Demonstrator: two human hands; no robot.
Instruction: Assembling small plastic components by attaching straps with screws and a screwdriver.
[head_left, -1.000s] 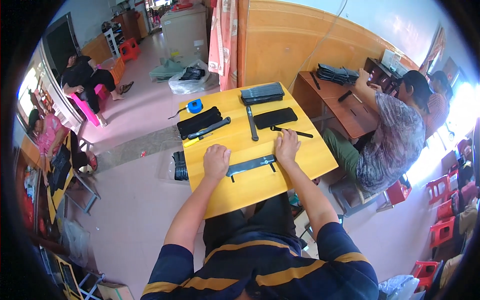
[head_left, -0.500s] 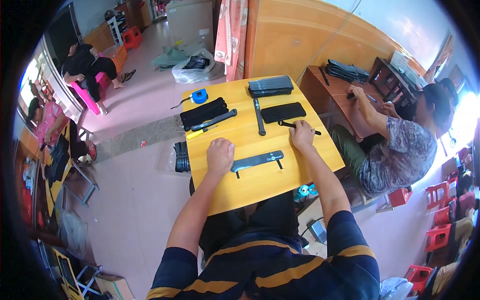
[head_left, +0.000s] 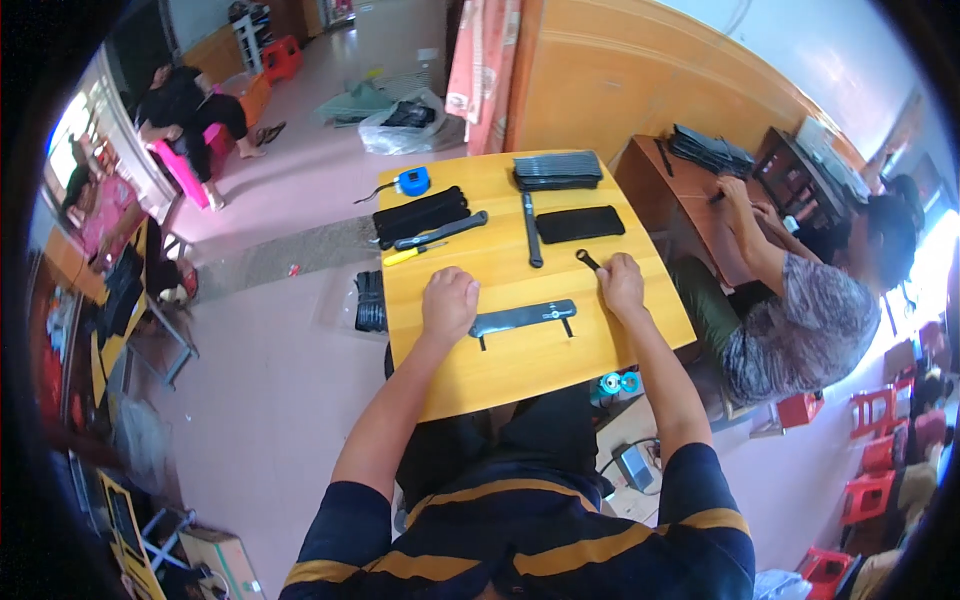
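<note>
My right hand (head_left: 622, 284) is closed around a slim black ring-ended bar (head_left: 587, 259), whose ring sticks out to the upper left. On the table, my left hand (head_left: 450, 301) is curled closed beside the left end of a flat dark grey strip (head_left: 523, 317); whatever its fingers may hold is hidden. Two short black tabs show below that strip. Farther up lies a black rectangular pad (head_left: 580, 224), with an upright dark ring-ended strip (head_left: 531, 230) on its left. Another grey strip (head_left: 440, 231) lies against black fabric pieces (head_left: 420, 214).
The yellow table (head_left: 480, 380) also bears a blue tape measure (head_left: 412, 181), a yellow-handled screwdriver (head_left: 405, 255) and a stack of dark sleeves (head_left: 557, 171). At right, a person (head_left: 810, 315) works at a brown table (head_left: 690, 195). Bundled black pieces (head_left: 369, 302) stand left of the table.
My right hand has drawn back from the black pad toward me, and the held bar's ring end now points up-left. My left hand stays by the grey strip. The view has shifted slightly.
</note>
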